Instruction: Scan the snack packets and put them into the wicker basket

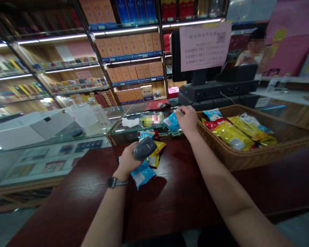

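Note:
My left hand (128, 158), with a watch at its wrist, is closed around a dark barcode scanner (145, 148). Beneath the scanner lie a yellow snack bag (156, 155) and a blue snack bag (143, 174) on the dark wooden counter (167, 202); the scanner partly covers this pile. My right hand (187, 118) pinches a small blue snack packet (172, 122) by its edge, over the glass counter near the basket's left rim. To the right stands a wicker basket (247, 155) holding several yellow, red and blue snack bags (233, 134).
A monitor with a pink paper sign (204, 46) stands behind the basket. White boxes (28, 128) and a plastic jug (83, 118) sit on the glass showcase at left. Shelves of orange boxes (128, 48) line the back. Another person (254, 55) is at back right.

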`<state>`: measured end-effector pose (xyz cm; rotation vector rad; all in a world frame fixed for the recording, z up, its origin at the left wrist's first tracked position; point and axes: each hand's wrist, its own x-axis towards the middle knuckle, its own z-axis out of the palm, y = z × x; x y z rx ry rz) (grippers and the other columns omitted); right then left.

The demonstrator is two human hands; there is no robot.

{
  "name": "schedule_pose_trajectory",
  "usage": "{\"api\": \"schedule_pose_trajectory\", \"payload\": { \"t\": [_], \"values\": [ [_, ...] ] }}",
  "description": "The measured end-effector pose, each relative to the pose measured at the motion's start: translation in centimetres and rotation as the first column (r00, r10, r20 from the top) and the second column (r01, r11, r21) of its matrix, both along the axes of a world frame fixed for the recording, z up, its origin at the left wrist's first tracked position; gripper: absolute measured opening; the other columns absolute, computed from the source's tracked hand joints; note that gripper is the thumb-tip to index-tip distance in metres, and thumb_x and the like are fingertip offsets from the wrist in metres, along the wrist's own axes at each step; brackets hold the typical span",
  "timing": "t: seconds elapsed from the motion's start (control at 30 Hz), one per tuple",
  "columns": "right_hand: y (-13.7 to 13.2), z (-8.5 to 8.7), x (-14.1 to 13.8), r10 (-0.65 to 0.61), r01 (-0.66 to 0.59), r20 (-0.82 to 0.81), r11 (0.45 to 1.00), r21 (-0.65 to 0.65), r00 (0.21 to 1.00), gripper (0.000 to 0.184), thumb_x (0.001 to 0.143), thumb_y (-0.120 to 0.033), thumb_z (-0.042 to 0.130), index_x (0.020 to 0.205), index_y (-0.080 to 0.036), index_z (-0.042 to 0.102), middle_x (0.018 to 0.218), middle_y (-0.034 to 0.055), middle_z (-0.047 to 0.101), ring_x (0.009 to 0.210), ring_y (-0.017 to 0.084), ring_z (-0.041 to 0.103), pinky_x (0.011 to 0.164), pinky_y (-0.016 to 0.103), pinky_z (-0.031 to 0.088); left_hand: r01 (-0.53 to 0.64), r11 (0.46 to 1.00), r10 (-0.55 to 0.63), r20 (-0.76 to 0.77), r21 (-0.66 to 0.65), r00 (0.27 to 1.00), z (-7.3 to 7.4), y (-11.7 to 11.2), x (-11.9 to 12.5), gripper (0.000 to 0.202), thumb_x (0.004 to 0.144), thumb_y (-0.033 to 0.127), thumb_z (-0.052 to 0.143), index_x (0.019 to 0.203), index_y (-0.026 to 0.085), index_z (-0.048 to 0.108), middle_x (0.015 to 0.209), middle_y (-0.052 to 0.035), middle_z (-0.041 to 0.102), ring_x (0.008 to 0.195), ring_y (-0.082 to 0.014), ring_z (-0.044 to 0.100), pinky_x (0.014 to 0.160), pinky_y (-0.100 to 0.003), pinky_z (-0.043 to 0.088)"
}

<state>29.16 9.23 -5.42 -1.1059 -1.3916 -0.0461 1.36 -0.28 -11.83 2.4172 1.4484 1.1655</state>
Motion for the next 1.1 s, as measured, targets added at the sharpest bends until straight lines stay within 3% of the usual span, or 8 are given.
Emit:
{"api": "schedule_pose_trajectory", "payload": {
  "t": [0.13, 0.3, 0.37, 0.43, 0.53, 0.67, 0.83, 1.1],
  "values": [
    [-1.2, 2.0, 3.2, -0.259, 0.274, -0.103, 0.945, 0.180, 0.961, 0.015, 0.086, -0.027, 0.052, 0.089, -0.020, 0.065, 0.091, 0.0070, 0.047, 0.086, 0.022, 0.053, 0.082, 0.042, 0.047, 0.003, 1.000, -0.003, -0.021, 0.009, 1.000, 0.0, 0.0, 0.1, 0.027, 0.066, 0.017, 0.065, 0.092, 0.014, 0.070, 0.097, -0.0106, 0.072, 0.083, -0.0251, 0.070, 0.075, -0.031, 0.056],
    [-3.3, 3.8, 6.9, -0.434, 0.479, -0.203, 0.777, 0.408, 0.878, 0.031, 0.089, -0.014, 0.038, 0.114, -0.020, 0.056, 0.116, 0.0123, 0.040, 0.114, 0.028, 0.050, 0.096, 0.056, 0.042, 0.023, 1.000, -0.023, -0.053, 0.003, 0.998, 0.0, 0.1, 0.2, 0.025, 0.067, 0.016, 0.064, 0.091, 0.015, 0.071, 0.097, -0.0107, 0.073, 0.084, -0.0250, 0.070, 0.075, -0.031, 0.056],
    [-4.5, 4.4, 6.6, -0.495, 0.545, -0.226, 0.763, 0.349, 0.839, 0.034, 0.088, -0.014, 0.041, 0.119, -0.020, 0.053, 0.125, 0.0147, 0.038, 0.125, 0.033, 0.044, 0.100, 0.061, 0.036, 0.031, 0.999, -0.031, -0.064, 0.007, 0.997, 0.0, 0.1, 0.3, 0.025, 0.067, 0.015, 0.063, 0.091, 0.015, 0.070, 0.097, -0.0100, 0.072, 0.083, -0.0242, 0.070, 0.075, -0.031, 0.056],
    [-5.3, 4.8, 5.5, -0.504, 0.524, -0.142, 0.821, 0.227, 0.852, 0.035, 0.087, -0.015, 0.044, 0.120, -0.019, 0.053, 0.131, 0.0159, 0.040, 0.129, 0.034, 0.041, 0.101, 0.060, 0.035, 0.032, 0.999, -0.031, -0.070, 0.016, 0.997, 0.0, 0.1, 0.2, 0.025, 0.067, 0.015, 0.063, 0.091, 0.015, 0.070, 0.095, -0.0094, 0.072, 0.082, -0.0240, 0.070, 0.073, -0.031, 0.056],
    [-5.5, 4.7, 3.6, -0.283, 0.302, 0.161, 0.947, -0.112, 0.946, 0.026, 0.087, -0.020, 0.050, 0.112, -0.019, 0.060, 0.119, 0.0130, 0.057, 0.114, 0.028, 0.055, 0.094, 0.047, 0.045, 0.026, 0.999, -0.024, -0.068, 0.028, 0.997, -0.1, 0.1, 0.1, 0.024, 0.067, 0.014, 0.062, 0.090, 0.015, 0.069, 0.093, -0.0092, 0.072, 0.081, -0.0243, 0.070, 0.072, -0.031, 0.056],
    [-4.5, 3.5, 2.3, 0.089, 0.214, 0.433, 0.770, -0.601, 0.897, 0.032, 0.083, -0.038, 0.063, 0.104, -0.016, 0.069, 0.109, 0.0149, 0.067, 0.103, 0.028, 0.063, 0.088, 0.040, 0.048, 0.018, 0.999, -0.016, -0.066, 0.042, 0.998, -0.2, 0.2, 0.0, 0.027, 0.066, 0.015, 0.062, 0.092, 0.015, 0.069, 0.097, -0.0104, 0.073, 0.084, -0.0256, 0.071, 0.074, -0.032, 0.057],
    [-4.5, 3.1, 2.0, -0.036, 0.428, 0.564, 0.691, -0.582, 0.825, 0.035, 0.082, -0.031, 0.061, 0.111, -0.014, 0.070, 0.119, 0.0209, 0.064, 0.117, 0.035, 0.057, 0.093, 0.047, 0.044, 0.016, 0.998, -0.012, -0.070, 0.054, 0.997, -0.1, 0.3, -0.1, 0.028, 0.066, 0.015, 0.063, 0.093, 0.015, 0.070, 0.098, -0.0110, 0.073, 0.086, -0.0268, 0.071, 0.076, -0.033, 0.057],
    [-5.6, 4.2, 4.9, -0.162, 0.503, 0.538, 0.640, -0.581, 0.827, 0.032, 0.083, -0.019, 0.055, 0.110, -0.021, 0.071, 0.125, 0.0164, 0.059, 0.120, 0.039, 0.051, 0.095, 0.061, 0.039, 0.026, 0.997, -0.021, -0.069, 0.076, 0.997, 0.2, 0.0, 0.2, 0.025, 0.066, 0.015, 0.065, 0.090, 0.016, 0.070, 0.093, -0.0085, 0.072, 0.083, -0.0237, 0.070, 0.075, -0.032, 0.057]
  ]
}}
